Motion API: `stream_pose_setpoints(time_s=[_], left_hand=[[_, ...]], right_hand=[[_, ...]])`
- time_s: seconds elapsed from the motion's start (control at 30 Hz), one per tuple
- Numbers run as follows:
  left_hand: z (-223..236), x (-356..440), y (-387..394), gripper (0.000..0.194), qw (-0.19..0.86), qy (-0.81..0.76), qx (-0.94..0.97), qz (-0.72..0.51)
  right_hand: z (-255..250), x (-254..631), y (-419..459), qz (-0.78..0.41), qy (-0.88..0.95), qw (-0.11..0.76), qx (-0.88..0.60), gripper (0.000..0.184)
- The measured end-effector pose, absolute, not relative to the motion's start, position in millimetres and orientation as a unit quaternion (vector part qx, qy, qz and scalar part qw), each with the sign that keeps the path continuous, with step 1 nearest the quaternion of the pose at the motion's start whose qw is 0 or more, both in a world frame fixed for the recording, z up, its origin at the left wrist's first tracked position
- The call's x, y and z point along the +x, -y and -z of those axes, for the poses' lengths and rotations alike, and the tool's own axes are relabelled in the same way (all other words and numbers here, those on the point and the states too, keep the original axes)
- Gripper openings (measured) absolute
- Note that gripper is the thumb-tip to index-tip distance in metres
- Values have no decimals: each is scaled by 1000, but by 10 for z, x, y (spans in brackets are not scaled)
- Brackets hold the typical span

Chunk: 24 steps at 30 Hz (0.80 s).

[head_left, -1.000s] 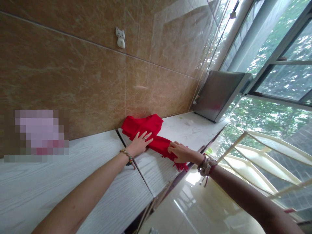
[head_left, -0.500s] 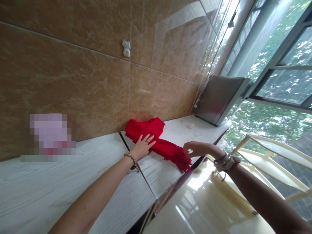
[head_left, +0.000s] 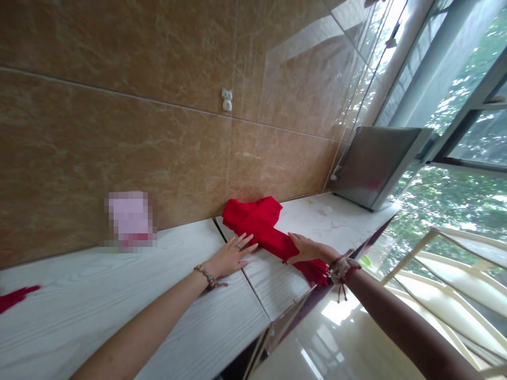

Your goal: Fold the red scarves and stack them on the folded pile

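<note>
A red fringed scarf [head_left: 257, 224] lies crossed over itself on the white wood-grain counter [head_left: 178, 274], against the wall. Its fringe points toward the counter's front edge. My left hand [head_left: 227, 257] rests flat with fingers spread, its fingertips at the scarf's near edge and the palm on the counter. Across the scarf's end, just above the fringe, lies my right hand [head_left: 307, 249]. Its thumb and fingers are apart, one on each side of the strip, and the hand is not closed around it.
A dark grey box-like appliance [head_left: 374, 166] stands at the counter's far end by the window. A blurred pink item [head_left: 129, 214] is at the wall on the left. Some red cloth [head_left: 18, 300] shows at the left edge. A cream shelf rack [head_left: 447, 285] stands to the right.
My right hand let go of the fringe end, lifted away right, then came back down on the scarf. My left hand slid from the scarf's middle to its near edge. The view shifted left.
</note>
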<state>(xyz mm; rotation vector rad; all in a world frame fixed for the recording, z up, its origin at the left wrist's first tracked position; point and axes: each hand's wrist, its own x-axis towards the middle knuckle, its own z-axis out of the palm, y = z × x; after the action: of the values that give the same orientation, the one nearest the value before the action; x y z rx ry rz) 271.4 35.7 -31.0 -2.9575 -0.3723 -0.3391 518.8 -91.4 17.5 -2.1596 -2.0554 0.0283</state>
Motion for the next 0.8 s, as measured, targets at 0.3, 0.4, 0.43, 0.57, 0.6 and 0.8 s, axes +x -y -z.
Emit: stream_pose_setpoints(time_s=[0.3, 0.4, 0.43, 0.57, 0.6, 0.8], left_hand=[[461, 1299, -470, 54, -10, 229, -970, 81], [522, 745, -508, 53, 0, 282, -954, 100], [538, 571, -517, 52, 4, 302, -947, 106], [595, -6, -549, 51, 29, 396, -909, 129], [607, -109, -558, 49, 35, 414, -900, 130], [640, -333, -617, 41, 33, 446, -888, 109]], right_hand=[[-312, 3810, 173, 24, 794, 184, -579, 55], [-134, 3221, -127, -4, 818, 203, -538, 48], [-71, 3039, -216, -16, 820, 208, -534, 46], [135, 2426, -491, -54, 814, 227, -532, 43], [176, 2308, -540, -58, 816, 229, -528, 43], [416, 1956, -703, -67, 820, 247, -513, 41]])
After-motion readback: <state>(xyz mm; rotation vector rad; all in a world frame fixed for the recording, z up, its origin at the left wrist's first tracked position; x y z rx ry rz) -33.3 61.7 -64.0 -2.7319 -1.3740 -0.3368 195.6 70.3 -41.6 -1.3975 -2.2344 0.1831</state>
